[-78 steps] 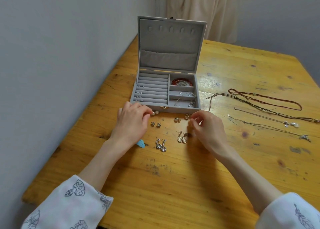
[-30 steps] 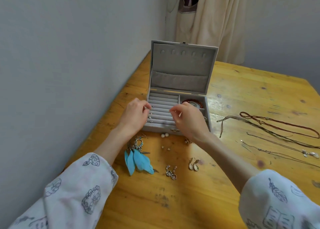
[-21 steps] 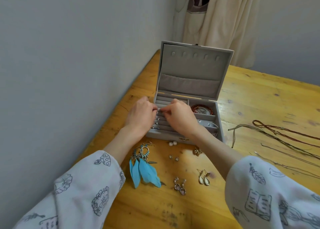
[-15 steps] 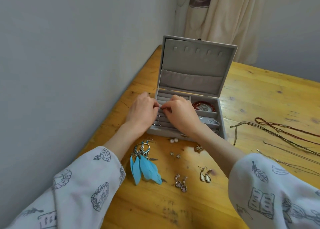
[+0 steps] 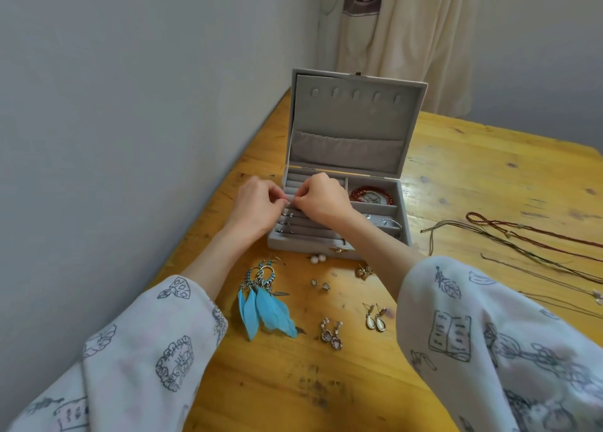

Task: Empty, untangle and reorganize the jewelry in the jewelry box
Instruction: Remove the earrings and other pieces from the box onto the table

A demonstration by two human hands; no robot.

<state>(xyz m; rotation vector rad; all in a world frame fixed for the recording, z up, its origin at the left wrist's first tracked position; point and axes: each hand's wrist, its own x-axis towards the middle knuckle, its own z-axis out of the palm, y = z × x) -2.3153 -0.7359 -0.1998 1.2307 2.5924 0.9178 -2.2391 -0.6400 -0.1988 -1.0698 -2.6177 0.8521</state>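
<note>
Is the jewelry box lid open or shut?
Open: the jewelry box lid stands upright, showing its grey lining and hooks.

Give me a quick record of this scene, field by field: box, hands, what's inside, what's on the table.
box: grey jewelry box, lid open
hands: left hand and right hand, fingertips together over the ring rolls; pinched item too small to tell
inside: red bead bracelet, back right compartment
table front: blue feather earrings, several small earring pairs
table right: necklaces laid out

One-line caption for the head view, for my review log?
Both hands work at the ring rolls of the open jewelry box; earrings lie on the table.
</note>
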